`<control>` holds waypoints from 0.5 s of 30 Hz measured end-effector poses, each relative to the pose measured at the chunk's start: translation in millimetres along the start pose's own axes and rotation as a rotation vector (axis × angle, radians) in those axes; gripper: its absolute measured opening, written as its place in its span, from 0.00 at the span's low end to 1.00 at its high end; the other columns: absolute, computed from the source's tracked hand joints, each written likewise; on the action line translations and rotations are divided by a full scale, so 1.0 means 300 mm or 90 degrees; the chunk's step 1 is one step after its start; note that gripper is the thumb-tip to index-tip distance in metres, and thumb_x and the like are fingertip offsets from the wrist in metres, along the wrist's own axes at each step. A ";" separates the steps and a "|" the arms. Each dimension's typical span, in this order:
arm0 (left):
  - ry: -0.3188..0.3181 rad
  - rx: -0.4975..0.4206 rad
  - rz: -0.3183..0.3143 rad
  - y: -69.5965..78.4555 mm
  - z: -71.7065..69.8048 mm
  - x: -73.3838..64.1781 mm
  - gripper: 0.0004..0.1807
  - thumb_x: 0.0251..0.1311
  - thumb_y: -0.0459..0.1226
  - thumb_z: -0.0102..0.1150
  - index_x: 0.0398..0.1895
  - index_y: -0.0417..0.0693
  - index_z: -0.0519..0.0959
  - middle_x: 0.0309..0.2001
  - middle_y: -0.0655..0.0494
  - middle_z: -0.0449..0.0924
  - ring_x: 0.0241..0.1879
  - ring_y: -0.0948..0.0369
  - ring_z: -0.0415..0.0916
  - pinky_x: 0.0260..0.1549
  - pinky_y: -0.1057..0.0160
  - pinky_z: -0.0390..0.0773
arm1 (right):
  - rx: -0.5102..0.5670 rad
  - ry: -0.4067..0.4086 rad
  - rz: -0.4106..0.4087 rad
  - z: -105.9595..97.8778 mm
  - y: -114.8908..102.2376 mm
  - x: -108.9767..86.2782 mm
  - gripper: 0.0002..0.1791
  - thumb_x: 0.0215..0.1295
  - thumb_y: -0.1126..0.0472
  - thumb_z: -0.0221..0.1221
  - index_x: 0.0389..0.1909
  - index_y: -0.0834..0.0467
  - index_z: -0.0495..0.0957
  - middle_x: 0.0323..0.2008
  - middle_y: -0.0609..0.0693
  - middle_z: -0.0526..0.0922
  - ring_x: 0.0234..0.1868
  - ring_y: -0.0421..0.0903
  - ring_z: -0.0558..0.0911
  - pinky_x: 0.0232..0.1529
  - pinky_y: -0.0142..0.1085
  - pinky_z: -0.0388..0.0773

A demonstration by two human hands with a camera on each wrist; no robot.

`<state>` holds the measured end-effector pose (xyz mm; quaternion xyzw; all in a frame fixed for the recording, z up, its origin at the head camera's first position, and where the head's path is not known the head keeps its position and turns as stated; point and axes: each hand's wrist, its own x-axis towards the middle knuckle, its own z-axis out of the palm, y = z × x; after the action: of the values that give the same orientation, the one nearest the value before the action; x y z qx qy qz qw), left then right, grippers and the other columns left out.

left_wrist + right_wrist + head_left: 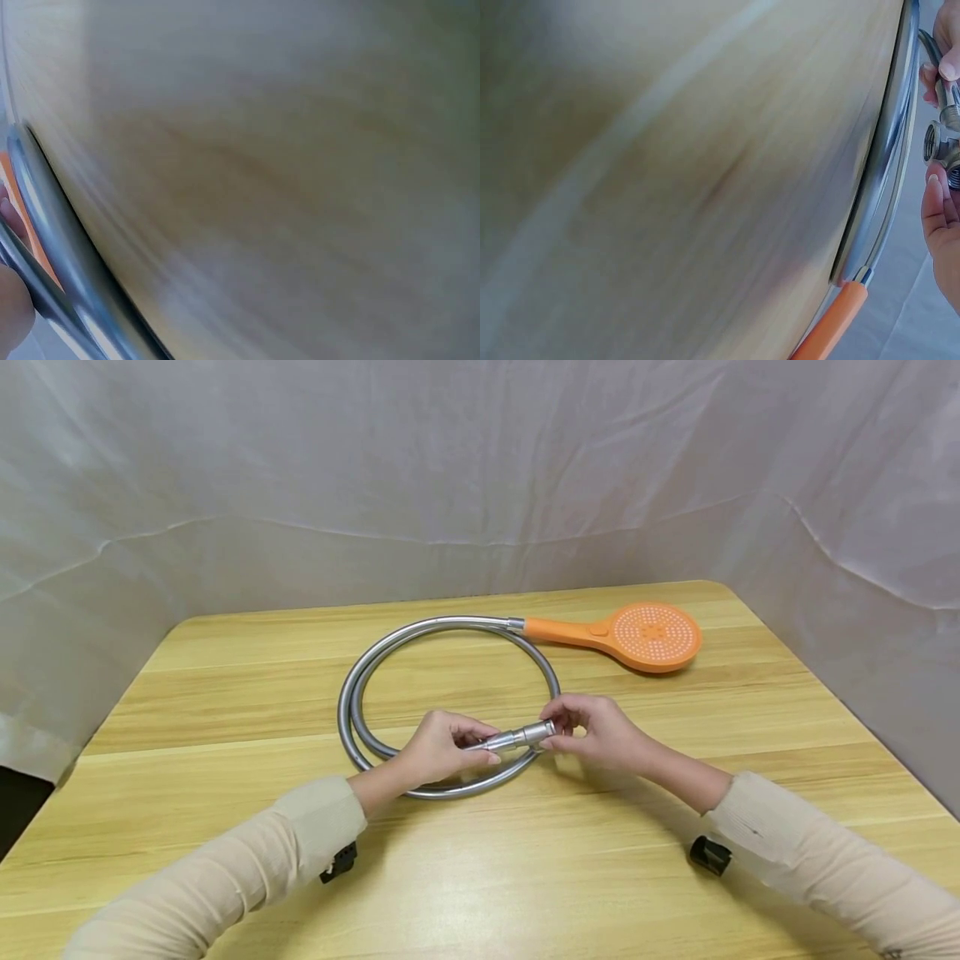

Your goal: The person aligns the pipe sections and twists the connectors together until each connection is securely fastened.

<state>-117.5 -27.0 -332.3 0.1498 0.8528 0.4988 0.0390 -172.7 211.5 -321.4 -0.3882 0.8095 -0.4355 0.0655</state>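
Observation:
A coiled metal shower hose [347,702] lies on the table, with an orange shower head [654,635] fixed to its far end. My left hand [438,747] pinches the hose's other end at its silver connector [501,742], raised above the coil. In my right hand [600,733], fingertips and thumb grip a small metal fitting [537,732] with threaded openings, which show in the right wrist view on the fitting [933,142]. Connector and fitting stand end to end in line; whether their threads are engaged I cannot tell. The left wrist view catches mostly table and hose [56,217].
The wooden table [465,877] carries the hose and shower head. Pale cloth [465,460] hangs behind it and along both sides. A dark wrist device [708,855] sits under the right sleeve, another device [341,862] under the left.

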 end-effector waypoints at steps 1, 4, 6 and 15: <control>0.000 -0.002 -0.001 0.001 0.000 0.000 0.14 0.46 0.34 0.70 0.38 0.39 0.84 0.29 0.47 0.85 0.21 0.67 0.72 0.20 0.73 0.72 | 0.002 0.000 -0.001 0.000 0.001 0.000 0.11 0.50 0.67 0.67 0.36 0.62 0.79 0.30 0.50 0.82 0.30 0.37 0.75 0.32 0.28 0.76; 0.000 -0.007 -0.007 0.005 -0.001 0.001 0.14 0.46 0.33 0.70 0.38 0.39 0.84 0.30 0.47 0.85 0.21 0.67 0.72 0.20 0.73 0.72 | 0.006 0.004 -0.002 0.000 0.000 -0.001 0.11 0.49 0.68 0.67 0.35 0.62 0.79 0.30 0.50 0.82 0.30 0.37 0.76 0.33 0.28 0.77; 0.002 -0.007 -0.009 0.005 -0.001 0.002 0.14 0.46 0.33 0.70 0.38 0.39 0.84 0.30 0.46 0.85 0.21 0.67 0.72 0.20 0.73 0.71 | 0.011 0.008 -0.004 0.001 0.002 -0.001 0.11 0.49 0.68 0.67 0.35 0.63 0.80 0.30 0.51 0.82 0.30 0.36 0.76 0.33 0.28 0.77; 0.016 -0.016 -0.004 0.004 -0.001 0.010 0.13 0.44 0.32 0.70 0.36 0.37 0.84 0.29 0.45 0.84 0.23 0.66 0.74 0.22 0.72 0.74 | 0.051 0.025 0.011 0.007 0.020 -0.001 0.12 0.49 0.71 0.66 0.36 0.67 0.79 0.31 0.55 0.82 0.30 0.35 0.76 0.33 0.28 0.78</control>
<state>-120.3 -25.8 -330.8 0.1408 0.8473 0.5111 0.0318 -175.0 212.1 -327.3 -0.3697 0.7960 -0.4744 0.0684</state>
